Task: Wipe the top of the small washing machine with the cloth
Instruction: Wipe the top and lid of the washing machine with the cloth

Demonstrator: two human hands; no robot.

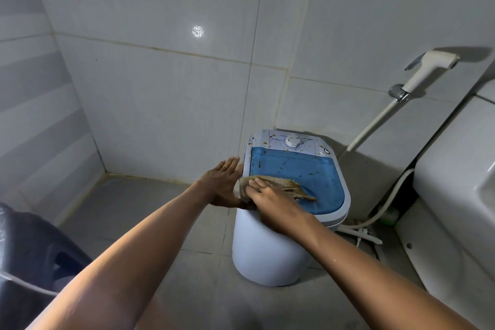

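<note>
A small white washing machine [270,252] stands on the tiled floor by the back wall. Its blue lid [308,171] and white control panel carry many brownish specks. A tan cloth [281,183] lies across the lid's near left part. My right hand [270,199] presses on the cloth, fingers bent over its left end. My left hand [223,185] is flat and open, fingers together, held edge-on against the machine's left rim, just beside the cloth.
A white toilet [455,182] stands at the right. A bidet sprayer [426,69] with a hose hangs on the wall above it. Hoses lie on the floor behind the machine. A dark bucket [32,257] sits at the lower left. Tiled walls meet in a corner at left.
</note>
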